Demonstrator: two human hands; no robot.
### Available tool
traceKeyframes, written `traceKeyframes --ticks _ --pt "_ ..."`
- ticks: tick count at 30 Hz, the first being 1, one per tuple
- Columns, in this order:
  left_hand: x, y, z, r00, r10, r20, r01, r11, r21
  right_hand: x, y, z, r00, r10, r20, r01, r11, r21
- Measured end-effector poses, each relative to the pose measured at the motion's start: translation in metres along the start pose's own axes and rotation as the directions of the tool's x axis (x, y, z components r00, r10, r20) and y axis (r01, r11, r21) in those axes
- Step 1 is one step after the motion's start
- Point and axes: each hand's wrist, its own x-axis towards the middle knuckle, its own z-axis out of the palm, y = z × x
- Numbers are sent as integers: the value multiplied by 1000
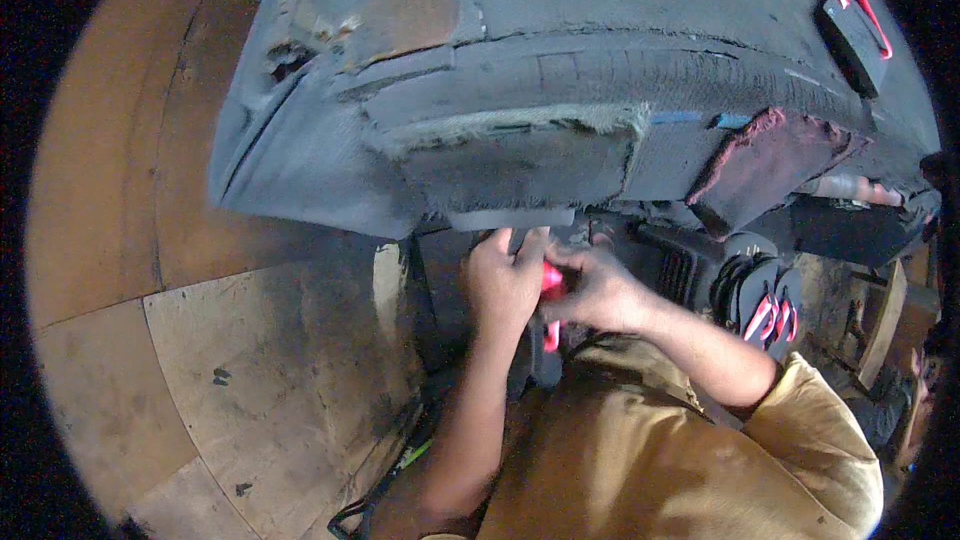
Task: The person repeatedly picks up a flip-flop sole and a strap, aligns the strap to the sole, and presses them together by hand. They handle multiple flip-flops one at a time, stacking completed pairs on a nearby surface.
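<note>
Close together at the bench's near edge, my left hand (500, 282) and my right hand (608, 292) are closed on what looks like a dark flip-flop (545, 368) with a pink strap (552, 336). A brighter pink part shows between the palms. The fingers hide most of the piece, and the right fingers are slightly blurred. My left fingertips reach up to a pale block (515, 218) under the edge. To the right of my right hand, several dark flip-flops with pink straps (762, 315) are stacked on edge.
A bench covered in worn grey cloth (600, 0) fills the far side. On it lie a dark sole with a pink strap (862, 35) and a reddish cloth-covered pad (775, 165). Stained boards (280, 370) cover the floor at left. Another person's hand (918, 395) shows at far right.
</note>
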Motion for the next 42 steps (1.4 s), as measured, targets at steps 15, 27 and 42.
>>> traceKeyframes --ticks 15,27,42 --pt "-61 -35 22 968 129 -214 -239 734 -636 -28 31 26 850 -516 -108 308 653 -692" --pt "-52 -4 -17 888 358 -288 -359 932 51 -28 27 50 857 -500 -121 298 675 -675" --pt "-40 -4 26 992 -64 -107 3 870 -492 -36 5 5 990 -137 17 78 448 -891"
